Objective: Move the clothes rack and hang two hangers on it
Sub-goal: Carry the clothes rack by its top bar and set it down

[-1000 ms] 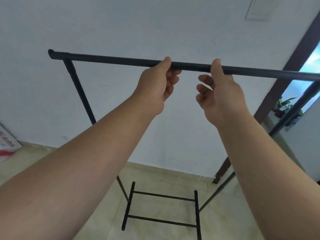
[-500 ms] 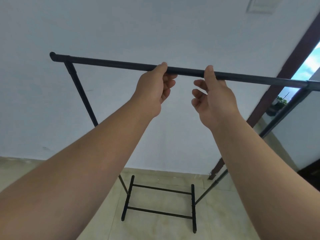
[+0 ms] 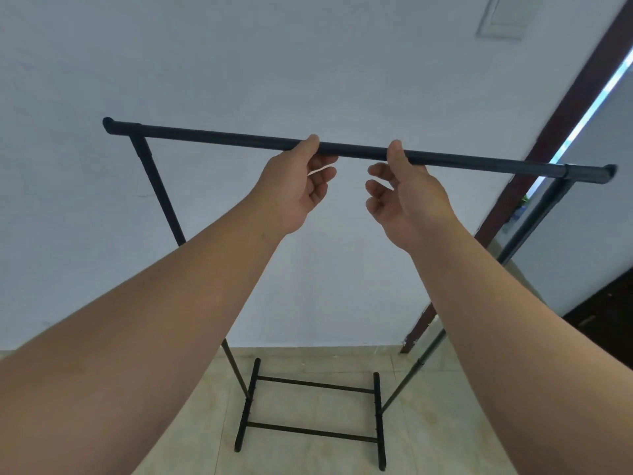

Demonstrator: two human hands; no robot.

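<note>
The left hand and right hand reach up to the top bar of the clothes rack, thumbs pressed against its near side, fingers loosely curled just below it, not wrapped around. The black metal rack stands on the tiled floor, close before the white wall, its bar bare.

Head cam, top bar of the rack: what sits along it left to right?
Left end cap → left upright joint → left hand → right hand → right upright joint → right end cap.
</note>
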